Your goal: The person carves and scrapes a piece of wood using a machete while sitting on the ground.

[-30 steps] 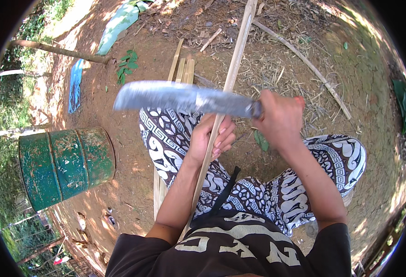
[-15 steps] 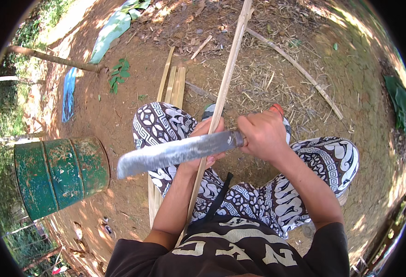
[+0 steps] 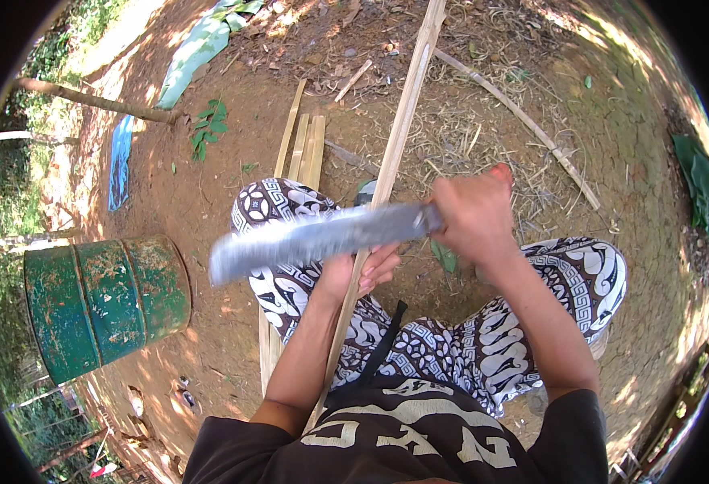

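Note:
A long pale split-bamboo strip (image 3: 399, 133) slants from beside my body up past the top of the head view. My left hand (image 3: 362, 276) is wrapped round it between my knees, its upper part covered by the blade. In my right hand (image 3: 475, 211), a machete (image 3: 322, 235) is gripped by its handle, whose red end shows beyond my fist. The broad grey blade crosses over the strip just above my left hand and points left; it is smeared by motion. Whether its edge touches the strip I cannot tell.
Several bamboo strips (image 3: 309, 151) lie on the dirt beyond my left knee. A rusty green drum (image 3: 108, 306) lies at the left, near a blue plastic sheet (image 3: 120, 165) and a wooden pole (image 3: 100, 102). Shavings (image 3: 475, 137) and a thin stick (image 3: 523, 129) litter the ground ahead.
My right hand and the machete have moved away from my body along the strip and slightly right. My left hand stays in about the same place on the strip.

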